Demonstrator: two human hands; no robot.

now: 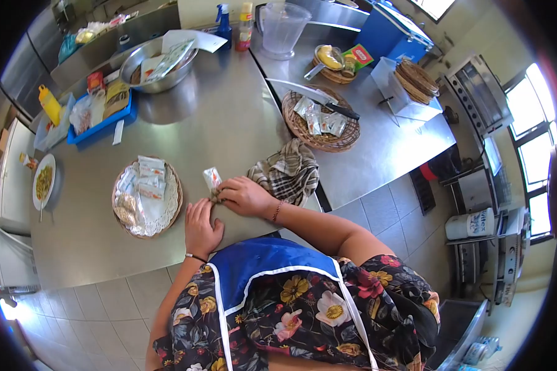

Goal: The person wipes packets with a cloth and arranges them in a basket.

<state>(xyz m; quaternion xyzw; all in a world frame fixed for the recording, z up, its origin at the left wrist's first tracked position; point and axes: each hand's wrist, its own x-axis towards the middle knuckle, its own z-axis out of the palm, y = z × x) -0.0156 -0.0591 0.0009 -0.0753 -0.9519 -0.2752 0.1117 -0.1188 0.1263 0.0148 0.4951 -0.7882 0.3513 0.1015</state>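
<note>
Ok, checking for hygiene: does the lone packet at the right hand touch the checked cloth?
Apart: the head view shows steel tabletop between packet and cloth.

From my end I can read just one word: dark lettering on the white bucket (465, 227) at the right, which looks like "latex" — its first letter is unclear to me. The red-and-green box (361, 57) carries a pale logo on its red part, too small for me to spell out. The sachet (211, 177) by the fingers has reddish print I can't resolve — likewise the spray can (244, 28), whose label blurs on my feed.
</note>
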